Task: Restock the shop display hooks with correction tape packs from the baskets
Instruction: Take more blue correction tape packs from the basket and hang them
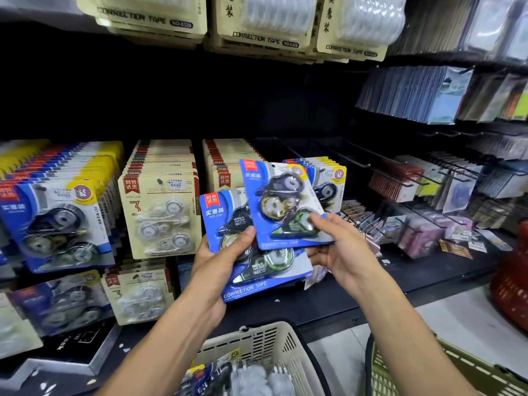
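Cardboard and clear blister plastic fill your view; your left hand (220, 261) grips a stack of blue correction tape packs (257, 270), thumb curled over the glossy front card, fingers hidden behind; your right hand (340, 250) pinches one more blue pack (281, 204) by its lower edge, thumb on the clear bubble, and holds it tilted just in front of the stack, overlapping its top. Each card is a flat rectangle with three rounded, teardrop-shaped dispensers under a moulded bubble, dark, yellowish and green. Behind the held pack, a short row of matching blue packs (328, 178) hangs on a hook; to the left hang cream-coloured packs (160, 210) with clear dispensers and a large "3", then a long row of blue and yellow packs (54, 221) at the far left; above, pale cards (265, 27) printed "CORRECTION TAPE" carry ribbed clear blisters. Thin black wire hooks (368, 164) jut out bare to the right of the held pack.

Below your arms a beige slotted plastic basket (274, 344) holds more blue packs (211, 375) and clear blister packs (257, 378) lying loose; an olive slotted basket (463, 364) sits just beside it under your right forearm, its contents hidden; a red basket (511, 292) stands at the right edge, contents not visible.
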Tool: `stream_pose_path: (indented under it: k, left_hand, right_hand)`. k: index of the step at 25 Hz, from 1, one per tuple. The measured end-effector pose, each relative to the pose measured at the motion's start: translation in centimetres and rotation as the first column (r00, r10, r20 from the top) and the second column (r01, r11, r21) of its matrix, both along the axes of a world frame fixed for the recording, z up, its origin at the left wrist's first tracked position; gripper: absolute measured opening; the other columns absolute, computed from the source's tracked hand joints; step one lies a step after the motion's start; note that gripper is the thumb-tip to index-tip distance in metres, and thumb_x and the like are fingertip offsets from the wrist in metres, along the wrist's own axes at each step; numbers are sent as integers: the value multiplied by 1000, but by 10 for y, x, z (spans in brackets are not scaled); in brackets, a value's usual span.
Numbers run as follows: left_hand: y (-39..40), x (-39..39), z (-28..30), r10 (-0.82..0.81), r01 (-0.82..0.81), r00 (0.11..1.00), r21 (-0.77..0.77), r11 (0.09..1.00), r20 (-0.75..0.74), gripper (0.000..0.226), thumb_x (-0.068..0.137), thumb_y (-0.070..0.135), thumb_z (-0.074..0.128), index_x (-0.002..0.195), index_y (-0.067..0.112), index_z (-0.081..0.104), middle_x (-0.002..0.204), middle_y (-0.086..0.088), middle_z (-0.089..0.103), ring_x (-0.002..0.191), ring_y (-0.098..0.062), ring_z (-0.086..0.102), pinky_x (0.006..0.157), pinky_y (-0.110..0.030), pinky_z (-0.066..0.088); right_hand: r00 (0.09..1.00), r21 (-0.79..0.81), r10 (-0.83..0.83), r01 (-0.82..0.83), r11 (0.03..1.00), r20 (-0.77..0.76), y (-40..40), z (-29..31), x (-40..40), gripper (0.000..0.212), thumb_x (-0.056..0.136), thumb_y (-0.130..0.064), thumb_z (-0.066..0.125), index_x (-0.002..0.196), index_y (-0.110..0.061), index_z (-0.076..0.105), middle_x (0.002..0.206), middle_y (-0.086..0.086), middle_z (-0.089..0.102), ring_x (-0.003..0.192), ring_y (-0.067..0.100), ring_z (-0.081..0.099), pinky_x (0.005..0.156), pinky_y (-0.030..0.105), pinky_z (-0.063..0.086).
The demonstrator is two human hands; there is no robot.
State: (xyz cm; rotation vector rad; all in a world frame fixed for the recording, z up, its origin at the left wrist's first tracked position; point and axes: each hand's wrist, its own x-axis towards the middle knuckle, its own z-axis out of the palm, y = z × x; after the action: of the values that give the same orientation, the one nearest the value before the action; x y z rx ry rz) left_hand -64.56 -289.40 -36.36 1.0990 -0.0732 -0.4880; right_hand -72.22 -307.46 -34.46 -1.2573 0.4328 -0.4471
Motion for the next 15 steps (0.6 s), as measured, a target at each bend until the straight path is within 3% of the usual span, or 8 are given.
stream_pose_path:
  k: [4,6,9,15]
  left_hand:
    - [2,-1,0,53,-53,999,3,999,10,57,67,18,87,121,18,66,104,-5,79,94,-29,76,84,-50,62]
    - [5,2,-2,87,-87,996,10,996,-6,51,74,13,86,120,19,65,104,-6,79,94,-30,76,85,-51,61]
    - [7,4,-2,81,-81,997,-3,997,-16,51,75,12,85,121,19,64,106,-7,79,98,-33,75,90,-59,58]
    - [6,2,-3,59,-59,998,7,998,10,51,75,13,86,121,20,65,105,-5,79,96,-31,76,91,-57,58]
  right_hand:
    - [951,97,-306,300,949,53,-29,-9,-4,13,96,-23,66,104,-16,58,86,3,64,41,11,49,38,22,45]
    - [913,52,-408,407,912,2,-46,-19,-7,18,96,-21,67,112,-15,60,80,5,64,39,10,50,38,21,45]
    - [886,-3,-459,460,888,-63,-63,-30,-9,15,94,-21,69,108,-16,64,71,2,64,35,8,45,36,20,45]
    - [879,-66,-471,467,882,-67,-72,-30,-1,23,89,-21,76,109,-13,68,55,-3,62,32,10,37,35,22,41]
